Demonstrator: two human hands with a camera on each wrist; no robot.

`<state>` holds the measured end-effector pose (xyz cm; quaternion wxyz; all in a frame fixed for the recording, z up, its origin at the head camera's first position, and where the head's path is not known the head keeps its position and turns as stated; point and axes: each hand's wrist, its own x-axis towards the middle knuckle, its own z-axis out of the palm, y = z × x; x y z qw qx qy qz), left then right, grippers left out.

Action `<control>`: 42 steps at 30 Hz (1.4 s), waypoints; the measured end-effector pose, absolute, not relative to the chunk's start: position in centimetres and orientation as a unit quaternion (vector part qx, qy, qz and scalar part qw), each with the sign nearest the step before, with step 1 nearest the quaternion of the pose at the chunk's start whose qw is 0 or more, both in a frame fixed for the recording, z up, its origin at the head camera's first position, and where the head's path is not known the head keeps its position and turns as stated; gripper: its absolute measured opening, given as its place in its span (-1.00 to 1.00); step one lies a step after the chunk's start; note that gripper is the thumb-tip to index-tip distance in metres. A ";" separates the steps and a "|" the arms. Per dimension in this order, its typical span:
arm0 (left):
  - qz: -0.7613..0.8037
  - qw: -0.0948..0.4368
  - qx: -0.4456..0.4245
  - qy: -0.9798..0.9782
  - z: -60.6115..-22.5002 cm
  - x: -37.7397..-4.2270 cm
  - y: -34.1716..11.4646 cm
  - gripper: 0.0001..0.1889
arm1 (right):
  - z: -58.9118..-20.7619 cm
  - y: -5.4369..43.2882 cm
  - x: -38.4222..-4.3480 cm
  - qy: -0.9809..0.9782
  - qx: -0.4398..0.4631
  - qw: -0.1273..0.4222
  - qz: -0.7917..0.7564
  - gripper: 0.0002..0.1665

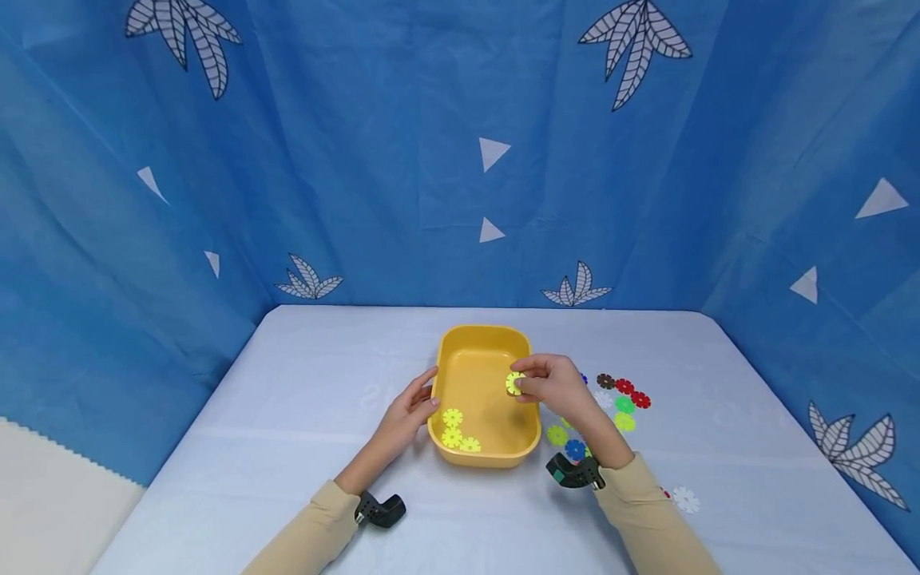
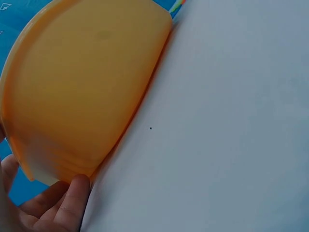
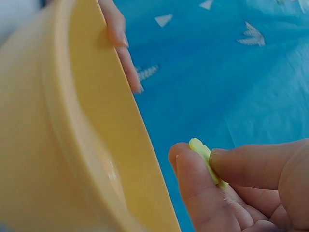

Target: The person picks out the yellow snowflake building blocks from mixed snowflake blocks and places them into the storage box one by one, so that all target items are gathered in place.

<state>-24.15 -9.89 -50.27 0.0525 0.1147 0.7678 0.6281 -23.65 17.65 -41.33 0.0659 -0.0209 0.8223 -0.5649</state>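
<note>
A yellow plastic bin [image 1: 480,457] stands on the table, with several yellow-green snowflake discs [image 1: 452,437] in its near left corner. My left hand [image 1: 405,415] holds the bin's left side, its thumb and index finger at the rim. In the left wrist view those fingers [image 2: 75,200] lie against the bin's wall [image 2: 82,87]. Over the bin's right side, my right hand [image 1: 553,383] pinches one yellow-green snowflake disc [image 1: 513,383] between thumb and fingers. The right wrist view shows this disc [image 3: 207,159] edge-on, apart from the bin's rim [image 3: 145,137].
Loose snowflake discs in several colours lie right of the bin, among them red [image 1: 640,399], green [image 1: 624,405], blue [image 1: 575,450] and brown [image 1: 606,381]. A white disc [image 1: 686,500] lies nearer the front. Blue patterned cloth [image 1: 446,176] hangs behind the table.
</note>
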 end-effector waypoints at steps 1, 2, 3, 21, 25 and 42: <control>0.628 0.051 0.116 0.768 -50.3 -24.1 -9.9 -0.40 | -41.3 17.1 -23.7 0.822 -0.024 0.072 -0.565 -0.67; 0.629 0.049 0.117 0.767 -50.2 -24.1 -9.9 -0.40 | -41.4 16.7 -23.7 0.821 -0.026 0.078 -0.565 -0.67; 0.629 0.049 0.118 0.767 -50.2 -24.1 -9.9 -0.40 | -41.5 16.2 -23.7 0.822 -0.028 0.083 -0.563 -0.68; 0.628 0.055 0.129 0.765 -50.0 -24.3 -10.0 -0.40 | -43.9 11.1 -24.0 0.849 -0.047 0.134 -0.508 -0.79; 0.629 0.059 0.125 0.765 -50.1 -24.2 -9.9 -0.40 | -44.5 10.9 -23.8 0.860 -0.048 0.133 -0.491 -0.79; 0.625 0.054 0.118 0.769 -50.3 -24.1 -9.9 -0.39 | -44.6 10.6 -23.3 0.917 -0.085 0.105 -0.376 -0.74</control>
